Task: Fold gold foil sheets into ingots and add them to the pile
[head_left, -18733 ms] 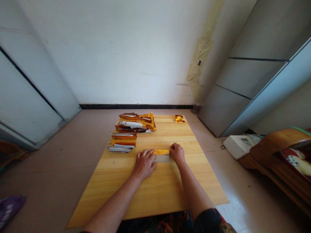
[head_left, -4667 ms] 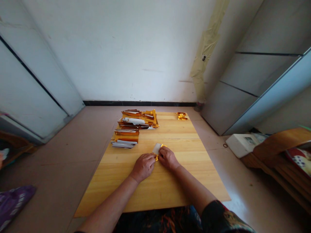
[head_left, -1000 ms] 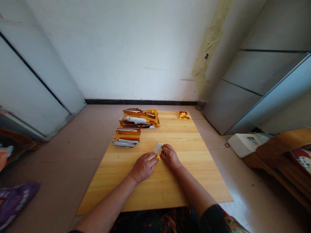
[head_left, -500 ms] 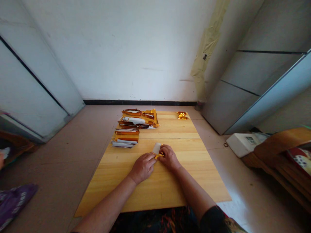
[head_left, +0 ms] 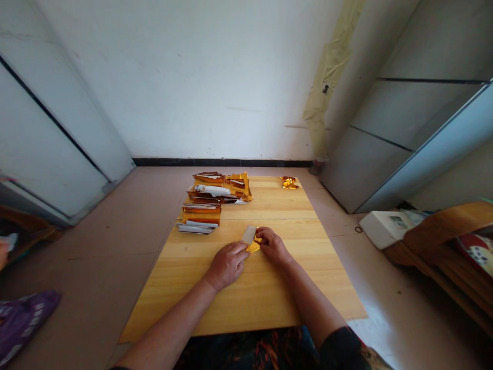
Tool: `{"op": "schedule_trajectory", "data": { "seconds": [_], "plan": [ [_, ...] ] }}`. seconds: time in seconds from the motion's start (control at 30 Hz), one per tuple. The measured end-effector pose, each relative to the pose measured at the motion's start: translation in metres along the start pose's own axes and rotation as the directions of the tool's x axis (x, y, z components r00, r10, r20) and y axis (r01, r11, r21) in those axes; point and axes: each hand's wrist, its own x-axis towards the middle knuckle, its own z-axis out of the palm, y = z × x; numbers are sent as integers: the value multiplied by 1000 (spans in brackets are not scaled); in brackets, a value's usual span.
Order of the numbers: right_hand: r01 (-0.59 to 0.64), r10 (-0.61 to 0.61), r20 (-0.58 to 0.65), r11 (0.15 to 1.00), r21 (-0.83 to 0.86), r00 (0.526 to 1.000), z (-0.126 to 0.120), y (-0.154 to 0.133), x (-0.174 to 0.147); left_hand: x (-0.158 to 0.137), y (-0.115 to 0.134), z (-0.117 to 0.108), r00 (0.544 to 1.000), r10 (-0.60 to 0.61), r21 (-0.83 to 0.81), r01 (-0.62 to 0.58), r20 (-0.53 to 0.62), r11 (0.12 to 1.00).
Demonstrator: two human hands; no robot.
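Note:
In the head view, a small gold foil sheet (head_left: 253, 247) and a pale grey-white card (head_left: 249, 235) lie together on the wooden table (head_left: 246, 303), between my two hands. My left hand (head_left: 228, 263) is closed at their lower left side, its fingertips pressing on the foil and card. On the right, my right hand (head_left: 272, 245) pinches the foil's edge beside the card. The fingertips partly hide the foil. Stacks of gold foil and white paper (head_left: 202, 215) lie beyond my left hand.
More gold and white sheets (head_left: 219, 189) lie at the table's far left. Crumpled gold foil (head_left: 288, 183) sits at the far right corner. A white box (head_left: 381, 228) and wooden furniture (head_left: 442, 241) stand to the right. Part of another person's hand (head_left: 3, 254) shows at the left edge.
My right hand has shifted slightly right and away from the left hand, and more of the gold foil shows between them. My left hand stays nearly still.

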Motion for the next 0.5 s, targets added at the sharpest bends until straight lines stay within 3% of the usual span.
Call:
{"op": "schedule_trajectory", "data": {
  "seconds": [0.23,0.5],
  "plan": [
    [-99,101,32,993,-67,994,6,-13,-3,0,-1,2,1000,3,12,-3,-4,1000],
    [-43,42,-13,997,-67,999,6,-5,1,0,-1,1,1000,7,5,-7,5,1000]
  ]
}}
